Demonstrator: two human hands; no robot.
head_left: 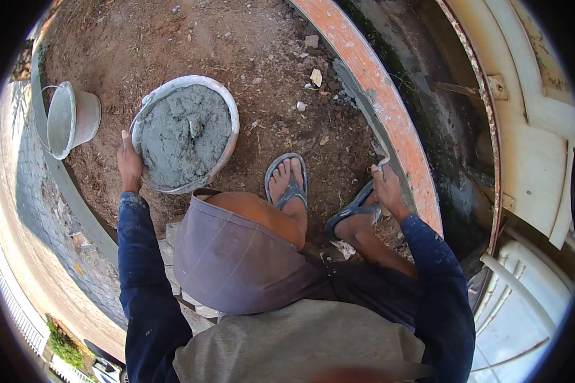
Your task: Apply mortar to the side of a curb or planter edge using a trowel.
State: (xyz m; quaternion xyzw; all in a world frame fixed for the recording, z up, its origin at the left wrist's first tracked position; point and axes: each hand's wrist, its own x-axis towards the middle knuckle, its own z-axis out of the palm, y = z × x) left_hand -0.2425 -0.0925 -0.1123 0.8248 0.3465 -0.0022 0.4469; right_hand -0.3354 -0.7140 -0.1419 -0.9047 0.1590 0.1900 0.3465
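A round bucket [185, 137] full of wet grey mortar sits on the dirt at centre left. My left hand [130, 166] grips the left side of its rim. My right hand [390, 188] is closed on the handle of a trowel [383, 159] at the right, beside the low ledge [396, 134] with a pale orange top and grey mortar along its side; the trowel's blade is hard to make out. My sandalled feet are on the soil between the bucket and the ledge.
An empty-looking pail [78, 118] with a wire handle stands at the far left by a curved mortar kerb [61, 179]. Small stones lie on the soil. Beyond the ledge are a dark mossy channel [453, 140], a rusty rail and pale metal panels [530, 179] at the right.
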